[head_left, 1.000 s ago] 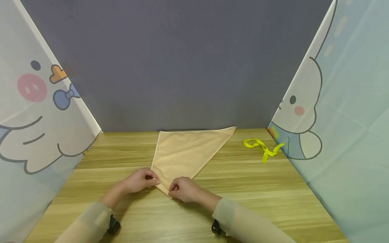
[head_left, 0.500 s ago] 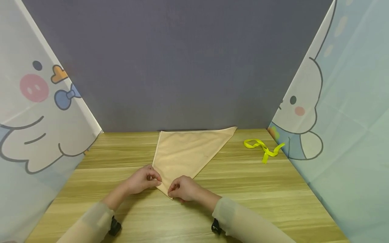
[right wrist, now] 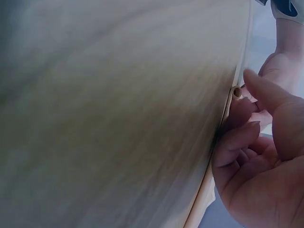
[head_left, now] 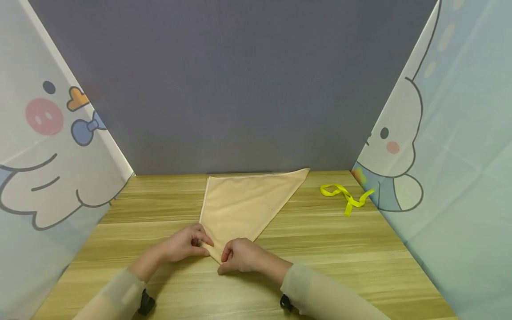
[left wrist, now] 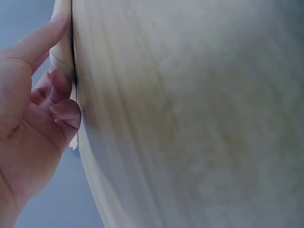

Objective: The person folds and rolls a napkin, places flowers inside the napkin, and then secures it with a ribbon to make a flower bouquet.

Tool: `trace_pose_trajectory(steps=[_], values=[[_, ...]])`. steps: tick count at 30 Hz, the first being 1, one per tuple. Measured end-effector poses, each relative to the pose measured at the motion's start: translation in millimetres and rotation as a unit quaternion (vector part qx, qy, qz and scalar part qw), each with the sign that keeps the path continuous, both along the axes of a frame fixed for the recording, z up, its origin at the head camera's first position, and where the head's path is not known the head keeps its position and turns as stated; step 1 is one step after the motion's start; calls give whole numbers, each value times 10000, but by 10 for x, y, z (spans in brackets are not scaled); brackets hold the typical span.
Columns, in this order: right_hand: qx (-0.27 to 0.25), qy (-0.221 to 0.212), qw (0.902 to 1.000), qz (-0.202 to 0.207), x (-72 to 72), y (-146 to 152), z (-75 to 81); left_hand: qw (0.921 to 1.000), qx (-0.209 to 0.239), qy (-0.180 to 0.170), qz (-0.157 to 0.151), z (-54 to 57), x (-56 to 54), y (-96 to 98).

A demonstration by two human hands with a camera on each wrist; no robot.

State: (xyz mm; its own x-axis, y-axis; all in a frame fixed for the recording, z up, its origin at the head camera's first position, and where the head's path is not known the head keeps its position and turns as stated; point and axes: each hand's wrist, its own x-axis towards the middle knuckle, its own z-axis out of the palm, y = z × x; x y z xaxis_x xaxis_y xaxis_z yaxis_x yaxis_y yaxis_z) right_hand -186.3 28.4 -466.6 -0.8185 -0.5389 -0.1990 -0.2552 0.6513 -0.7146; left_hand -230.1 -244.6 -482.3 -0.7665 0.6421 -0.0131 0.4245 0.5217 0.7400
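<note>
Lying on wood-grain tbl [head_left: 360, 258], dk grey wall [head_left: 240, 89] bhnd: beige cloth [head_left: 240, 200].

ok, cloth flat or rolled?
Partly rolled: its near edge is curled, hollow end visible from right wrist; remaining cloth lies flat.

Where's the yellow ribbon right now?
In the head view, the yellow ribbon lies on the wooden table, toward its far right, between the pointed corner of the peach cloth and the right cartoon wall.
</note>
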Motion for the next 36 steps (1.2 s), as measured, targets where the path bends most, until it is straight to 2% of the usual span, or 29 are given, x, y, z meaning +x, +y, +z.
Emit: trace_pose_trajectory(steps=[6, 10, 13, 18, 23, 26, 32, 36], values=[[362, 447, 9983, 122, 20, 1, 23, 9999, 1, 118, 37, -3, 0, 9], [279, 692, 9971, 155, 15, 28, 31, 9995, -28, 304, 116, -26, -29, 25], [121, 764, 9968, 222, -9, 66, 17, 9992, -56, 321, 229, -31, -54, 38], [-171, 379, 9991, 118, -45, 117, -29, 9987, -127, 234, 425, -32, -89, 74], [-413, -36, 9991, -108, -51, 137, -28, 9977, -52, -212, 643, -8, -95, 143], [-494, -144, 9986, -154, -55, 146, -29, 9964, -24, -470, 700, 6, -101, 166], [-801, -353, 9962, -34, -68, 165, -46, 9939, -81, -767, 789, 33, -94, 200], [-881, -436, 9952, -2, -79, 166, -56, 9930, -76, -769, 891, 47, -84, 228]])
